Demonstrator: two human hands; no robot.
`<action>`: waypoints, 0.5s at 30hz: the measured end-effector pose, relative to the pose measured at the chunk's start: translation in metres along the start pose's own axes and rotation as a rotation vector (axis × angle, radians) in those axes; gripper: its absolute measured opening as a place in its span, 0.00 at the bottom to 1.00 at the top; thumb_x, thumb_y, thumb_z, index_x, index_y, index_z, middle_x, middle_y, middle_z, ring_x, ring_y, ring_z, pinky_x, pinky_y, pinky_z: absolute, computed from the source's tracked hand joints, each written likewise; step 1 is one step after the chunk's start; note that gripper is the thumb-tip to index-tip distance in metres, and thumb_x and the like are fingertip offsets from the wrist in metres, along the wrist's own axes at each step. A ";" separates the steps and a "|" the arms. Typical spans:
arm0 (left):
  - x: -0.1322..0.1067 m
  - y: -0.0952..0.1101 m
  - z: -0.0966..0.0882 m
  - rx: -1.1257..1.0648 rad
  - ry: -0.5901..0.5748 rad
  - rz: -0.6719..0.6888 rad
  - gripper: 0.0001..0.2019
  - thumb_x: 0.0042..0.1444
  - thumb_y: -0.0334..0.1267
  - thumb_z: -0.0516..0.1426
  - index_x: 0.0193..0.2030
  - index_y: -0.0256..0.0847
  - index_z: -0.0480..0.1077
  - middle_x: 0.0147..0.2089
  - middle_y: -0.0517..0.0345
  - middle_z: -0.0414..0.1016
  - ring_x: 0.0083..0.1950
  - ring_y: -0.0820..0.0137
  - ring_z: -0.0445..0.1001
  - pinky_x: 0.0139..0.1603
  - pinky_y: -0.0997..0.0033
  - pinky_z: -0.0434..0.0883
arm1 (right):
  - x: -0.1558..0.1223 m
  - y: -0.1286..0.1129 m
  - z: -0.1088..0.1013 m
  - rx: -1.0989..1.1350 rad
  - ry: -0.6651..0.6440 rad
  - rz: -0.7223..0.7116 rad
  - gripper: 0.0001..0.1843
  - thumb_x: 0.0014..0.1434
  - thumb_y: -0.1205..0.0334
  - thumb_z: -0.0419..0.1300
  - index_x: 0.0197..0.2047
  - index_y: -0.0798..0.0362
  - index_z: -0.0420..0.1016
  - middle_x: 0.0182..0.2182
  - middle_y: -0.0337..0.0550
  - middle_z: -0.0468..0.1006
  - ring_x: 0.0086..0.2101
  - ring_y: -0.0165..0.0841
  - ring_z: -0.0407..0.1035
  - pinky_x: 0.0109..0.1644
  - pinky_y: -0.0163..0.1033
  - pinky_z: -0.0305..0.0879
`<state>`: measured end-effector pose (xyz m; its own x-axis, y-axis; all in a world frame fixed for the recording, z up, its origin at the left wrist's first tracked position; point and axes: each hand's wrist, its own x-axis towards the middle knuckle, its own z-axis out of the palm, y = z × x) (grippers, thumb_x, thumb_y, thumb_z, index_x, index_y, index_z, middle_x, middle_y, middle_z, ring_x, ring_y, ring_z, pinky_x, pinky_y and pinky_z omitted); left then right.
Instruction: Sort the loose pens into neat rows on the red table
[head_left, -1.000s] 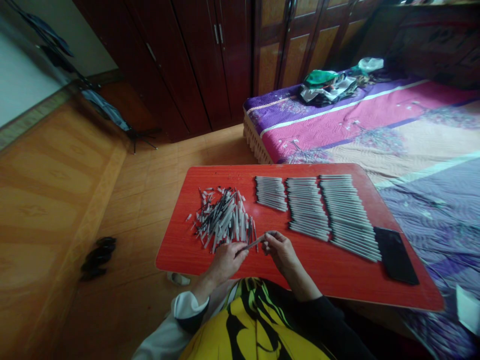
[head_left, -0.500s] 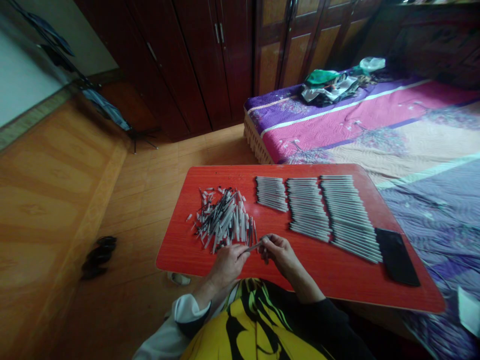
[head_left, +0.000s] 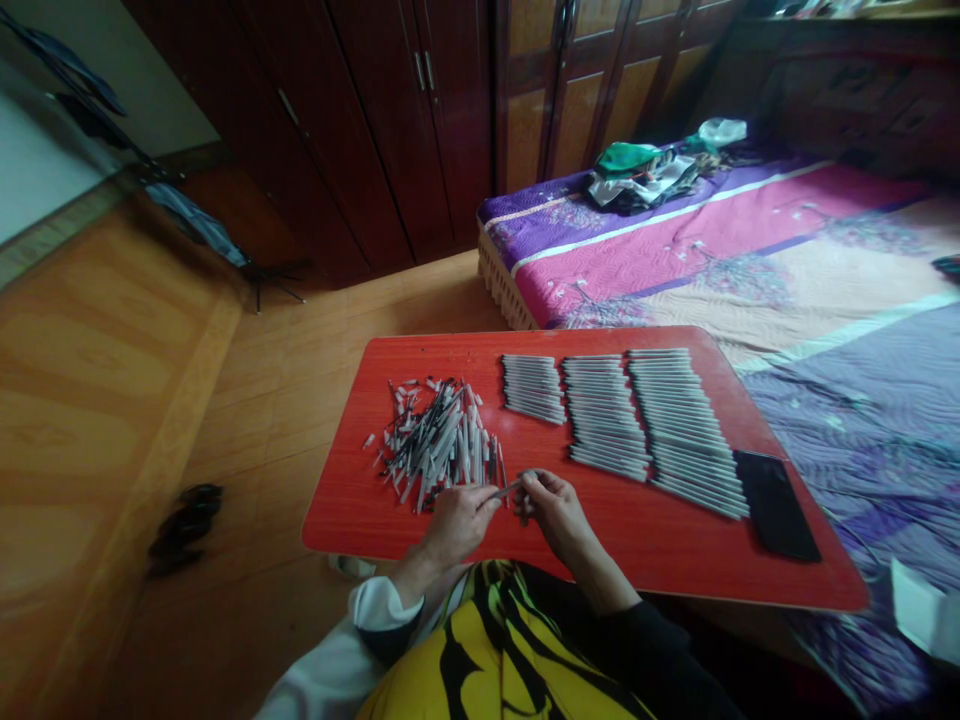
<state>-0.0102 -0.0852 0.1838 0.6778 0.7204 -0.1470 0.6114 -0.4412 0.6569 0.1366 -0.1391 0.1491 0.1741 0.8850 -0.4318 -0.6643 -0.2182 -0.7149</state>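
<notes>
A thin grey pen [head_left: 507, 490] is held between my two hands above the front part of the red table [head_left: 360, 520]. My left hand [head_left: 459, 520] is closed round its left end, and my right hand [head_left: 550, 507] pinches the other end with the fingertips. Just beyond my left hand lies a loose pile of pen parts [head_left: 442, 440]: pale barrels, dark thin refills and small caps. To the right, pens lie side by side in three columns: a short column [head_left: 532, 388], a middle column [head_left: 604, 415] and a long column [head_left: 686, 430].
A black phone [head_left: 777, 505] lies by the table's right edge, next to the long column. The bed [head_left: 750, 270] adjoins the table's far right side, with a heap of cloth and bags [head_left: 645, 175] on it. Dark shoes [head_left: 185, 525] are on the floor at left.
The view has shifted slightly, so the table and pens appear a little further left. Both hands keep the pen between them, with the hands slightly closer together.
</notes>
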 end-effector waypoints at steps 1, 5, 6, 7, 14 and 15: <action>0.005 0.000 0.000 -0.001 -0.012 0.004 0.14 0.60 0.37 0.47 0.41 0.42 0.73 0.35 0.55 0.76 0.36 0.70 0.73 0.37 0.74 0.65 | 0.004 0.002 -0.001 0.026 0.003 0.008 0.14 0.44 0.55 0.67 0.26 0.57 0.72 0.18 0.40 0.74 0.17 0.28 0.67 0.16 0.30 0.61; 0.019 -0.010 -0.003 0.022 0.093 -0.026 0.21 0.55 0.42 0.54 0.55 0.40 0.65 0.51 0.49 0.70 0.51 0.63 0.69 0.49 0.67 0.66 | 0.039 0.011 -0.021 0.144 0.141 0.053 0.14 0.43 0.58 0.68 0.28 0.58 0.71 0.19 0.42 0.75 0.17 0.29 0.68 0.16 0.30 0.63; 0.020 -0.015 -0.004 0.013 0.151 -0.041 0.26 0.53 0.43 0.56 0.58 0.39 0.60 0.55 0.47 0.66 0.55 0.61 0.66 0.52 0.65 0.65 | 0.051 0.013 -0.029 0.192 0.253 0.047 0.13 0.42 0.60 0.68 0.26 0.58 0.70 0.18 0.42 0.75 0.17 0.28 0.68 0.16 0.29 0.63; 0.019 -0.021 -0.004 -0.010 0.199 -0.061 0.28 0.53 0.43 0.56 0.60 0.38 0.58 0.56 0.47 0.65 0.56 0.62 0.65 0.54 0.64 0.64 | 0.063 0.013 -0.037 0.205 0.297 0.043 0.11 0.43 0.61 0.67 0.25 0.57 0.69 0.17 0.41 0.74 0.17 0.28 0.68 0.16 0.28 0.63; -0.014 -0.067 0.023 -0.247 0.240 -0.256 0.19 0.54 0.39 0.52 0.52 0.35 0.65 0.45 0.48 0.71 0.40 0.70 0.74 0.39 0.70 0.73 | 0.140 0.012 -0.071 0.242 0.421 0.034 0.11 0.52 0.63 0.60 0.23 0.52 0.61 0.13 0.36 0.70 0.15 0.28 0.67 0.17 0.30 0.66; -0.020 -0.072 0.028 -0.281 0.238 -0.274 0.19 0.54 0.39 0.51 0.52 0.35 0.66 0.45 0.48 0.72 0.39 0.71 0.74 0.39 0.71 0.73 | 0.147 0.013 -0.073 0.243 0.431 0.029 0.11 0.52 0.63 0.59 0.23 0.52 0.60 0.13 0.35 0.69 0.15 0.28 0.67 0.17 0.30 0.66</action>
<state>-0.0564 -0.0827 0.1188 0.3736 0.9077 -0.1912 0.5985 -0.0785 0.7973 0.2065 -0.0415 0.0365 0.4032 0.6183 -0.6746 -0.8149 -0.0929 -0.5722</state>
